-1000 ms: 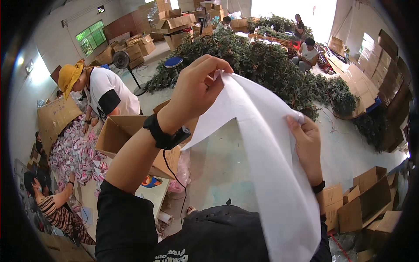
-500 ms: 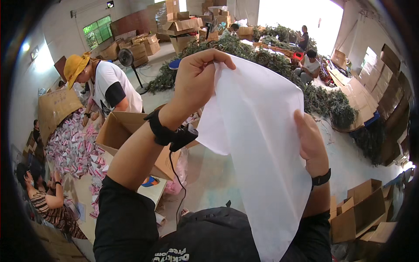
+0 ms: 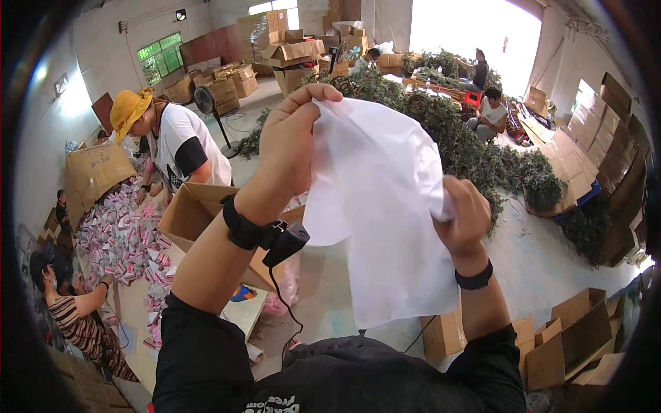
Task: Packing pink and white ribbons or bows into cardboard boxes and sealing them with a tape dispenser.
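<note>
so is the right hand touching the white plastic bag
Touching. The head view shows the right hand gripping the white plastic bag at its right edge, fingers closed on the film.

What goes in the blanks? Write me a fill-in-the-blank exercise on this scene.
1. Both hands hold up a thin ____ bag.
2. The left hand pinches the bag's ____ edge.
3. The right hand grips the bag's ____ side.
4. A co-worker by the open box wears a ____ hat.

Missing words: white; top; right; yellow
</note>
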`<state>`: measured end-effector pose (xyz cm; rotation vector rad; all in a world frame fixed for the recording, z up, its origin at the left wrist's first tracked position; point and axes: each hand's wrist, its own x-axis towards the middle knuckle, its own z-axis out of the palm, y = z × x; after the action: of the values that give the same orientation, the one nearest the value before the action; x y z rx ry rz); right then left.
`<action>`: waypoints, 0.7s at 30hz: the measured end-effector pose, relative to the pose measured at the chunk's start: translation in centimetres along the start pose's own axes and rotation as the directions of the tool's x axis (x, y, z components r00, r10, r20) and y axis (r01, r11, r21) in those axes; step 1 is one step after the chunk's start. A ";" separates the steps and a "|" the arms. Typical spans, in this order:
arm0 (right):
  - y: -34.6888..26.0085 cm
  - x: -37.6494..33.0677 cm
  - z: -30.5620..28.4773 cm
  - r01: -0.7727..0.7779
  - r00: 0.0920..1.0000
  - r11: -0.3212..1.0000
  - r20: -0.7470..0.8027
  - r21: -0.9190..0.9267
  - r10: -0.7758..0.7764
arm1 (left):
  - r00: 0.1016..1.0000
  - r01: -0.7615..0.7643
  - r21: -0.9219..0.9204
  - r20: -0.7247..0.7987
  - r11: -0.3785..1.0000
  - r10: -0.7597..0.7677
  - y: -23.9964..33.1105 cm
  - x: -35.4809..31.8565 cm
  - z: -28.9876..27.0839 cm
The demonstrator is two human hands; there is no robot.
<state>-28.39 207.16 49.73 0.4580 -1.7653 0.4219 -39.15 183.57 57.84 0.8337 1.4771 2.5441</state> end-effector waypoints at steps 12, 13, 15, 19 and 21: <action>-6.0 3.8 -3.8 -0.056 0.944 0.998 0.325 -0.033 0.064 | 0.703 -0.704 0.591 0.659 0.394 0.269 0.3 -5.4 -0.8; -7.0 4.5 -3.5 -0.100 0.899 0.995 0.429 0.004 0.089 | 0.636 -0.764 0.546 0.727 0.345 0.258 0.5 -5.9 -0.7; -6.2 4.8 -2.9 -0.096 0.771 0.990 0.637 0.103 0.008 | 0.710 -0.657 0.579 0.691 0.483 0.136 1.1 -7.9 0.0; -3.9 3.9 -3.7 -0.393 0.547 0.918 0.815 0.049 0.191 | 0.737 -0.676 0.696 0.637 0.243 0.225 1.2 -8.1 -4.2; -3.7 3.8 -4.4 -0.496 0.577 0.863 0.779 0.096 0.245 | 0.889 -0.430 0.632 0.171 0.645 0.425 0.1 -12.1 -10.9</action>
<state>-23.73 205.92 54.60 0.5108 -2.6580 0.9272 -34.26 170.99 48.74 1.4263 2.5029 2.2406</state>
